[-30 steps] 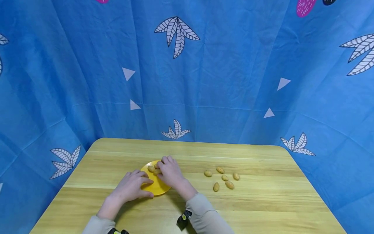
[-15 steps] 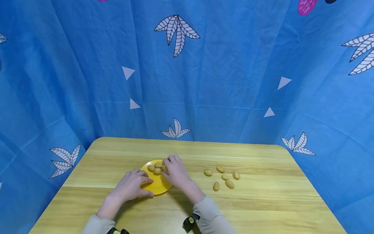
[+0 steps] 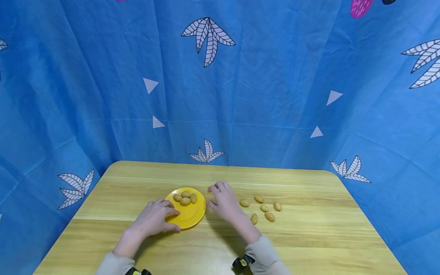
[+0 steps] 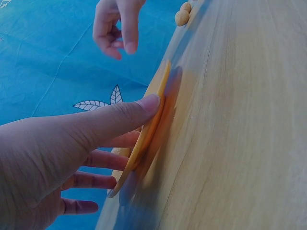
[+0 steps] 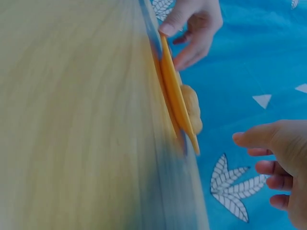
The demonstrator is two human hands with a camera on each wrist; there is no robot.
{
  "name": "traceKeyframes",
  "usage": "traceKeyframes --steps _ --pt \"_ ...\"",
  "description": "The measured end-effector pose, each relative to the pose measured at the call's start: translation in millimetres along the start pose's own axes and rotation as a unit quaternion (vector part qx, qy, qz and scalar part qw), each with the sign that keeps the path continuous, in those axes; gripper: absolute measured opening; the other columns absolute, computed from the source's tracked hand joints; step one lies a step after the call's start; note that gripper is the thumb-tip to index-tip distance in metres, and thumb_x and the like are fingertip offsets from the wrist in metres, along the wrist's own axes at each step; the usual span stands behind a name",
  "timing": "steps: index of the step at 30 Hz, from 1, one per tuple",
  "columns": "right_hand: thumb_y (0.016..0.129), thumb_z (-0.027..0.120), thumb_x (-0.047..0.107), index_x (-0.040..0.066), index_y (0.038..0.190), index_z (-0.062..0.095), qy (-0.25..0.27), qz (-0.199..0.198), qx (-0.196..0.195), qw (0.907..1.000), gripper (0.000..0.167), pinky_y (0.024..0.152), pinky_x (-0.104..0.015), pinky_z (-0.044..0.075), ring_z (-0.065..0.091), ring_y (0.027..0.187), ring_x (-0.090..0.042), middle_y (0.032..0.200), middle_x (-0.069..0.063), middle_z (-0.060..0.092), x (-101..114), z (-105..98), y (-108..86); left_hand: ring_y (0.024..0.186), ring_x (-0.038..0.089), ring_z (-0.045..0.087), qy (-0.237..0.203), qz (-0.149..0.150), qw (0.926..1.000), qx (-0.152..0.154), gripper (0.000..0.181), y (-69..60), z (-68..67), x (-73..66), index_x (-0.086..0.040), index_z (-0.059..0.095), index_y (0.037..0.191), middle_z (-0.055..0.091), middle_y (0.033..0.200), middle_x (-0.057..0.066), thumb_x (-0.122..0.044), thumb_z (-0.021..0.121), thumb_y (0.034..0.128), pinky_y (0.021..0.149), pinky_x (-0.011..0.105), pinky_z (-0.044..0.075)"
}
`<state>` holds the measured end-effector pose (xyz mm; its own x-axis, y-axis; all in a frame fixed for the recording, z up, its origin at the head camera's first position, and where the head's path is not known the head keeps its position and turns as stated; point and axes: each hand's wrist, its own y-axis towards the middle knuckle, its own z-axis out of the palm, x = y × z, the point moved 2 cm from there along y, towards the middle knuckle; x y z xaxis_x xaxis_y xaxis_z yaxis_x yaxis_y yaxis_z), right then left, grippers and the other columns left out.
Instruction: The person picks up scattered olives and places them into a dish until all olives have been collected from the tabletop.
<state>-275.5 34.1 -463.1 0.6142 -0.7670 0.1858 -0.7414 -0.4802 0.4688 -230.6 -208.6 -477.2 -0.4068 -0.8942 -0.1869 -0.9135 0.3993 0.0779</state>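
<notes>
The left hand has its straight fingers spread at the side of a round, shiny yellow plate, with the thumb touching the rim, and four tan, oval, nut-like pieces sit close together on the plate. The right hand holds nothing, its fingers loosely bent and apart, between the plate and six loose tan, oval pieces on the pale yellow wood-look table.

The plate looks like smooth, glossy plastic, the tabletop smooth grained wood, the backdrop matt, creased cloth.
</notes>
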Motion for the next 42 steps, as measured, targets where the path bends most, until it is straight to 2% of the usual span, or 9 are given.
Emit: traceKeyframes --steps 4,8,16,22,30,42 --pt "0.081 0.079 0.025 0.013 0.105 0.064 -0.005 0.024 0.004 0.9997 0.031 0.081 -0.033 0.046 0.049 0.095 -0.019 0.101 -0.001 0.057 -11.7 -6.7 -7.9 0.102 0.020 0.055 -0.003 0.000 1.0000 0.003 0.053 -0.6 0.1 0.0 -0.023 0.076 0.109 0.067 0.111 0.000 -0.058 0.079 0.0698 0.083 0.044 0.044" --pt "0.083 0.078 0.024 0.012 0.106 0.062 0.012 0.038 0.001 0.9992 0.030 0.083 -0.036 0.045 0.048 0.096 -0.021 0.103 -0.003 0.057 -22.3 -15.1 -15.5 0.102 0.020 0.056 -0.004 0.002 1.0000 0.002 0.053 -0.7 1.2 0.4 -0.023 0.076 0.110 0.067 0.111 0.000 -0.058 0.078 0.0700 0.083 0.044 0.044" --pt "0.078 0.082 0.024 0.013 0.102 0.064 -0.029 0.018 -0.041 0.9986 0.032 0.075 -0.034 0.043 0.048 0.086 -0.020 0.098 -0.002 0.057 -40.1 -30.4 -32.4 0.102 0.020 0.055 -0.002 0.004 1.0000 0.000 0.053 0.3 2.3 1.9 -0.023 0.076 0.109 0.067 0.111 -0.001 -0.059 0.078 0.0700 0.084 0.045 0.044" --pt "0.076 0.083 0.021 0.011 0.101 0.065 -0.029 0.022 -0.045 0.9983 0.033 0.076 -0.035 0.042 0.047 0.085 -0.020 0.096 -0.003 0.057 -53.1 -35.7 -47.8 0.102 0.020 0.055 0.001 0.002 1.0000 0.000 0.053 0.8 2.4 2.7 -0.024 0.076 0.109 0.067 0.110 -0.001 -0.060 0.077 0.0700 0.083 0.044 0.044" --pt "0.075 0.084 0.021 0.011 0.100 0.065 -0.032 0.035 -0.030 0.9984 0.033 0.077 -0.038 0.044 0.050 0.087 -0.021 0.096 -0.003 0.059 -66.4 -45.7 -71.0 0.102 0.020 0.055 0.004 0.001 1.0000 0.001 0.055 1.0 4.3 4.1 -0.025 0.076 0.110 0.067 0.111 -0.002 -0.062 0.077 0.0696 0.083 0.044 0.044" --pt "0.075 0.082 0.029 0.011 0.100 0.066 -0.036 0.070 0.029 0.9965 0.034 0.081 -0.043 0.046 0.053 0.098 -0.024 0.099 -0.003 0.060 -83.4 -54.6 -98.4 0.102 0.020 0.055 0.003 0.005 1.0000 -0.002 0.054 -0.2 4.4 4.1 -0.025 0.076 0.109 0.067 0.110 -0.002 -0.061 0.077 0.0696 0.083 0.044 0.044"
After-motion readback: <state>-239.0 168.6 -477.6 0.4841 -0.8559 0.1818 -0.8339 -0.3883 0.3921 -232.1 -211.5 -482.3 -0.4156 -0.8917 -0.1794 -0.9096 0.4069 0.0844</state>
